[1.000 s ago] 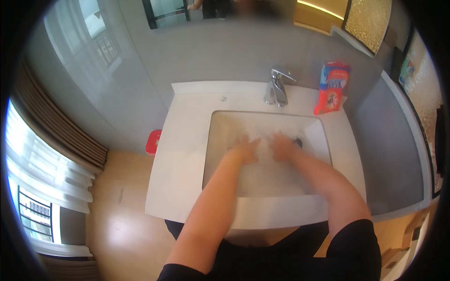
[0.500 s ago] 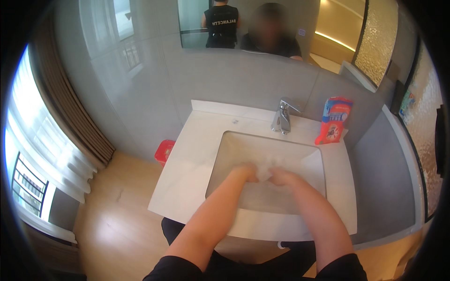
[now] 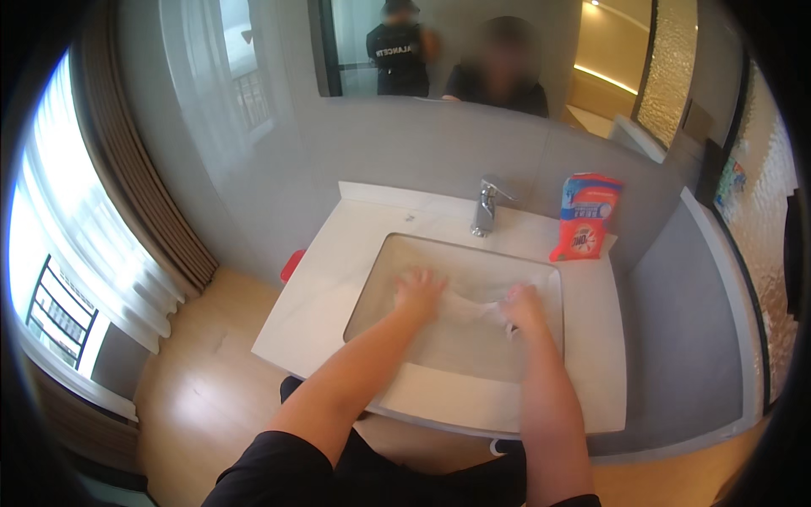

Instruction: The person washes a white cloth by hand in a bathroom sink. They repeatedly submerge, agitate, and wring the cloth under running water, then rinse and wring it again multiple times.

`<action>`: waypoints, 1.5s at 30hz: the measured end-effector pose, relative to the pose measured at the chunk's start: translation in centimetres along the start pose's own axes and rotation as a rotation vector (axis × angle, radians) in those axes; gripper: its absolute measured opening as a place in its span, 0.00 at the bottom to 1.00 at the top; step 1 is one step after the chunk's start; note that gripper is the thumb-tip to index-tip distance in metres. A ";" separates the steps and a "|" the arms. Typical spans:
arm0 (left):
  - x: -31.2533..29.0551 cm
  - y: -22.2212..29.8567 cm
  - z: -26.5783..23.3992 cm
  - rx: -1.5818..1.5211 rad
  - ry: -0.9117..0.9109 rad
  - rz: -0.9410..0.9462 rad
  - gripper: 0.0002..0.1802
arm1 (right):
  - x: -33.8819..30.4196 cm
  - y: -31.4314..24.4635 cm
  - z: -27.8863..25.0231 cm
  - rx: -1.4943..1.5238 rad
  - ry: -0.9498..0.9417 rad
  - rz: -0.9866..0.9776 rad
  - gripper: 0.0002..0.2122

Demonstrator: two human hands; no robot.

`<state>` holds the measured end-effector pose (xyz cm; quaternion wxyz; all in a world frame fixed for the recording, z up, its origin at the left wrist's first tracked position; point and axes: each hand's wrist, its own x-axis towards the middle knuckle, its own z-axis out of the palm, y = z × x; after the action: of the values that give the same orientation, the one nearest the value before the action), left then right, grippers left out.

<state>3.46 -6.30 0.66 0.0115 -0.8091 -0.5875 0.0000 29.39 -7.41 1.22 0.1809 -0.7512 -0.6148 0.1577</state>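
Observation:
Both my hands are in the rectangular white sink basin (image 3: 456, 359). A pale, wet-looking cloth (image 3: 470, 309) is stretched between them, its outline blurred by movement. On the left, my left hand (image 3: 420, 293) lies with fingers spread at the cloth's left end; whether it presses on the cloth cannot be made out. My right hand (image 3: 523, 306) is closed around the cloth's right end, and a small dark bit shows below its fingers. Behind the basin stands a chrome faucet (image 3: 486, 207), its lever turned to the right.
A red and blue detergent bag (image 3: 586, 218) stands upright at the back right of the white counter (image 3: 317, 317). Beyond the counter's left edge a red container (image 3: 292, 265) peeks out. A mirror (image 3: 473, 51) on the wall reflects two people. Grey partition walls rise at the right.
My hands have moved apart from the basin's middle, the left one spreading its fingers, the right one pulling the cloth out to the right. The view has shifted slightly.

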 end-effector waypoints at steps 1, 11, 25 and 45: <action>-0.6 0.5 -0.7 -0.017 0.044 0.143 0.40 | 0.1 -0.1 0.0 0.002 -0.100 -0.051 0.25; 2.7 1.1 0.3 0.262 -0.251 0.520 0.29 | 1.7 -0.7 6.7 -0.210 -0.573 -0.577 0.49; 10.4 0.5 9.9 -0.321 -0.201 0.189 0.27 | -0.3 -4.2 5.2 -0.151 -0.555 -0.453 0.40; -2.4 -0.3 -1.4 -0.071 -0.181 0.716 0.33 | 1.4 -0.9 0.9 0.359 0.011 -0.046 0.25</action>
<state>2.47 -8.53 2.02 -0.0695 -0.9600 -0.2655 0.0551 28.49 -5.81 0.86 0.3188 -0.6934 -0.5930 0.2567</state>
